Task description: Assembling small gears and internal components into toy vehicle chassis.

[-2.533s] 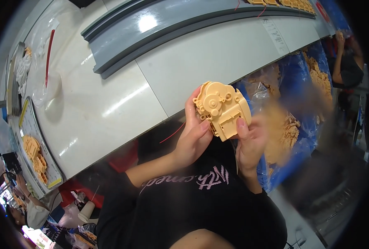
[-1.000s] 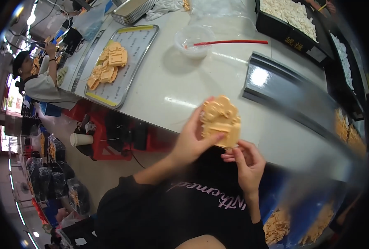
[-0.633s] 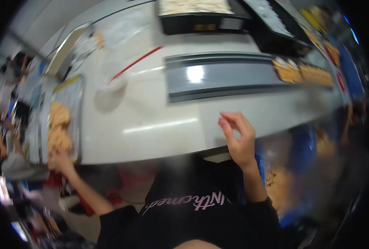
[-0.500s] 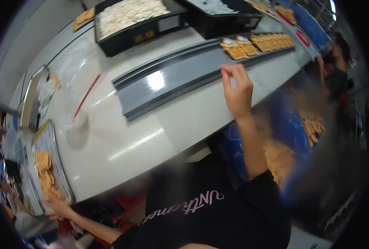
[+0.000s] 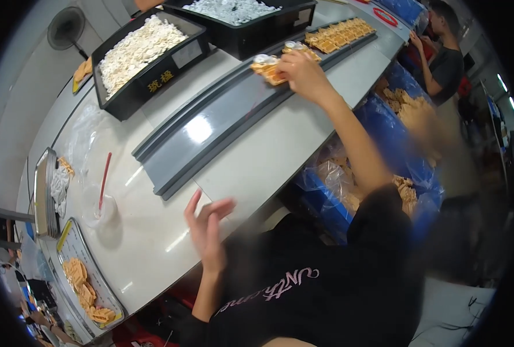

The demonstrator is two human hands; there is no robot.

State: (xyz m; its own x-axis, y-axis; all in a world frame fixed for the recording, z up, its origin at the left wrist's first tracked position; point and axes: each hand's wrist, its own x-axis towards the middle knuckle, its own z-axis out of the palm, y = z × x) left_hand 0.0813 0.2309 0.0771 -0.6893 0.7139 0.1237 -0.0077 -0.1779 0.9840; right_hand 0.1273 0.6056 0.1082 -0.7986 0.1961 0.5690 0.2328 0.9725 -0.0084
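Note:
My right hand (image 5: 306, 76) reaches over a long grey channel tray (image 5: 179, 141), its fingers closed around a flat orange piece (image 5: 267, 70) that carries a pale, shiny round part on top. Just beyond that hand lies a similar orange piece (image 5: 301, 50), partly covered by the fingers. A tight row of orange pieces (image 5: 341, 34) fills the far right end of the channel. My left hand (image 5: 206, 231) hovers by the table's front edge, fingers spread, slightly blurred, with nothing in it.
Two black bins stand behind the channel, one with whitish pieces (image 5: 138, 58), one with silvery pieces (image 5: 234, 10). At left are a metal tray (image 5: 98, 272) with orange pieces and a plastic cup (image 5: 102, 212) with a red stick. Blue-lined crates (image 5: 378, 124) and a person (image 5: 446, 58) are at right.
My left hand has left the metal tray and come right, toward the table's front edge. My right hand has gone from empty beside the channel to gripping an orange piece. The view has shifted.

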